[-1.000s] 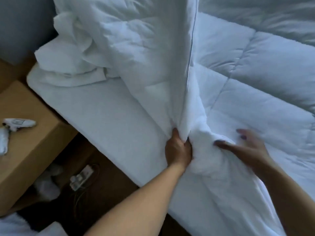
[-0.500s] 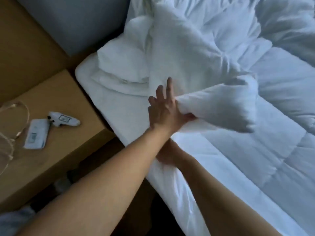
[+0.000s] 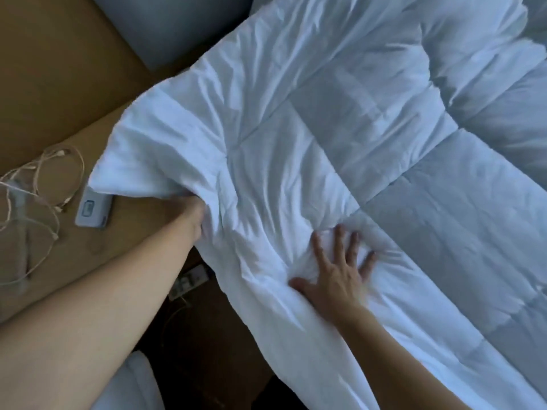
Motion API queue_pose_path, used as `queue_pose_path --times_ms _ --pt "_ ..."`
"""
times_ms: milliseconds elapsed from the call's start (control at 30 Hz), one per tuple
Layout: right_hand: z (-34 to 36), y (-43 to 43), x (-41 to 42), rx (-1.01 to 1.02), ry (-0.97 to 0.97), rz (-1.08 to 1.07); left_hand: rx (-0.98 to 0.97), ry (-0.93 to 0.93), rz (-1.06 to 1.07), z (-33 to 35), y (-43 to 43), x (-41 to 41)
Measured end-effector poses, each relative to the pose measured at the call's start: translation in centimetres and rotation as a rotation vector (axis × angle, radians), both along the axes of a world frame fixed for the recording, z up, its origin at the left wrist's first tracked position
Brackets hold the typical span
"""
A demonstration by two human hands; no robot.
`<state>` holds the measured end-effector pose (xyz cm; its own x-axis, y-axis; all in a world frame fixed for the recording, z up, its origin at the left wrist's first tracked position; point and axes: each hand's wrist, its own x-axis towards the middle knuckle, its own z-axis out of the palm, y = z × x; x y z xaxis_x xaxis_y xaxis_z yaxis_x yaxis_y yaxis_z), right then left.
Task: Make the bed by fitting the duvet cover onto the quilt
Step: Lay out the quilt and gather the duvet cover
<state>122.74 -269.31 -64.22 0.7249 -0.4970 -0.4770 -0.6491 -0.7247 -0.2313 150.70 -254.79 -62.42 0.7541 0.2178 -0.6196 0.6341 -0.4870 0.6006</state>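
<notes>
Quilt point(image 3: 370, 137) now spread flat over the bed instead of hoisted up like a second ago, corner flopped onto the nightstand point(image 3: 97, 232). Left hand point(image 3: 194, 210) buried in that corner, so can't tell its grip. Right hand point(image 3: 340, 270) relaxed, fingers splayed, pressing the cloth flat. Cover probably on here, edges next.

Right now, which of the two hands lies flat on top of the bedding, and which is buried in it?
The right hand lies flat with fingers spread on the white quilt. The left hand is tucked under the fabric's edge beside the nightstand, its fingers hidden.
</notes>
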Motion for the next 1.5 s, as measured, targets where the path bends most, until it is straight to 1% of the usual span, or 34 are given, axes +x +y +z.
queue_pose_path --times_ms 33,67,100,133,167,200,233,267,300,333,367,433,533,567,600,633,700,767,833,900,933,967,1033,1067,1100,1133,1167,1200,1233,1267,1300,1333,1400,1500 --pt "-0.6 0.5 0.0 -0.023 0.004 -0.005 0.041 -0.036 0.027 0.2 -0.6 -0.5" --pt "-1.0 1.1 0.1 -0.052 0.011 -0.012 0.155 -0.106 0.031 0.7 -1.3 -1.3" --pt "-1.2 1.5 0.3 -0.079 0.014 -0.026 0.321 -0.244 -0.005 1.3 -2.0 -2.4" --pt "-1.1 1.7 0.5 -0.094 0.024 -0.032 0.426 -0.443 -0.124 2.1 -3.0 -4.1" --pt "-1.2 1.8 0.7 -0.102 0.035 -0.035 0.427 -0.646 -0.342 2.6 -4.3 -6.3" --pt "-1.2 1.7 0.7 -0.107 0.035 -0.036 0.362 -0.780 -0.658 2.6 -5.7 -8.8" --pt "-1.2 1.5 0.4 -0.109 0.022 -0.021 0.294 -0.819 -1.023 1.9 -7.0 -11.3" --pt "-1.1 1.1 -0.3 -0.116 0.004 -0.004 0.282 -0.734 -1.357 1.1 -8.0 -13.6" --pt "-1.3 0.6 -1.5 -0.131 -0.025 0.005 0.352 -0.588 -1.597 0.3 -8.6 -15.4" --pt "-1.4 -0.1 -3.2 -0.151 -0.049 -0.005 0.460 -0.479 -1.730 -0.5 -8.8 -16.3" --pt "-1.6 -0.9 -5.6 -0.176 -0.055 -0.034 0.542 -0.428 -1.771 -1.2 -8.8 -16.6" --pt "-2.0 -2.4 -11.8 -0.241 -0.006 -0.158 0.615 -0.396 -1.766 -2.0 -8.7 -16.4" --pt "-1.7 -3.7 -23.0 -0.318 0.200 -0.439 0.716 -0.362 -1.673 -2.0 -9.6 -17.8" --pt "-1.3 -3.6 -26.3 -0.310 0.267 -0.538 0.720 -0.364 -1.647 -1.9 -10.1 -19.3" --pt "-0.7 -3.2 -29.1 -0.286 0.320 -0.632 0.695 -0.377 -1.667 -1.7 -10.4 -21.5" --pt "-0.2 -2.6 -31.4 -0.262 0.349 -0.721 0.640 -0.404 -1.748 -1.4 -10.4 -24.3" --pt "0.5 -1.2 -34.2 -0.247 0.357 -0.871 0.485 -0.459 -2.000 -1.3 -9.5 -30.9" --pt "1.2 -0.6 -35.2 -0.186 0.361 -0.938 0.403 -0.478 -2.214 -1.3 -8.7 -37.5" --pt "2.2 -1.1 -36.0 -0.110 0.385 -0.925 0.437 -0.474 -2.271 -1.4 -8.8 -42.3" --pt "3.8 -2.2 -37.7 -0.081 0.438 -0.849 0.525 -0.439 -2.217 -1.4 -10.1 -44.7" --pt "4.5 -2.5 -39.4 -0.126 0.421 -0.808 0.563 -0.419 -2.172 -1.4 -10.9 -45.4" --pt "5.2 -2.4 -41.6 -0.222 0.345 -0.791 0.595 -0.395 -2.130 -1.4 -11.6 -46.1" --pt "6.4 -1.0 -46.8 -0.513 0.062 -0.880 0.610 -0.334 -2.080 -0.8 -12.7 -47.9" --pt "6.7 0.4 -49.4 -0.638 -0.096 -0.952 0.559 -0.304 -2.085 -0.3 -12.9 -49.6" --pt "6.7 2.4 -51.7 -0.718 -0.217 -1.009 0.465 -0.280 -2.123 0.3 -12.9 -51.8" --pt "6.5 4.7 -53.5 -0.737 -0.281 -1.011 0.349 -0.263 -2.190 1.0 -12.8 -54.3" --pt "5.8 7.2 -54.8 -0.710 -0.307 -0.950 0.247 -0.246 -2.265 1.7 -12.7 -56.9" --pt "4.7 9.4 -55.7 -0.631 -0.302 -0.858 0.184 -0.225 -2.324 2.2 -12.7 -59.2" --pt "3.6 11.3 -56.4 -0.528 -0.251 -0.765 0.162 -0.198 -2.356 2.7 -13.0 -61.1" --pt "2.5 12.5 -57.0 -0.431 -0.160 -0.702 0.171 -0.172 -2.367 3.1 -13.5 -62.6" --pt "1.6 12.8 -57.5 -0.364 -0.072 -0.675 0.190 -0.157 -2.368 3.2 -14.1 -63.6" --pt "1.0 12.7 -57.9 -0.335 -0.025 -0.681 0.208 -0.158 -2.377 3.3 -14.8 -64.4" --pt "0.9 11.8 -58.3 -0.341 -0.059 -0.721 0.206 -0.189 -2.430 3.3 -15.7 -65.6" --pt "2.4 12.7 -60.0 -0.297 -0.230 -0.755 0.157 -0.322 -2.513 3.2 -16.3 -67.3"
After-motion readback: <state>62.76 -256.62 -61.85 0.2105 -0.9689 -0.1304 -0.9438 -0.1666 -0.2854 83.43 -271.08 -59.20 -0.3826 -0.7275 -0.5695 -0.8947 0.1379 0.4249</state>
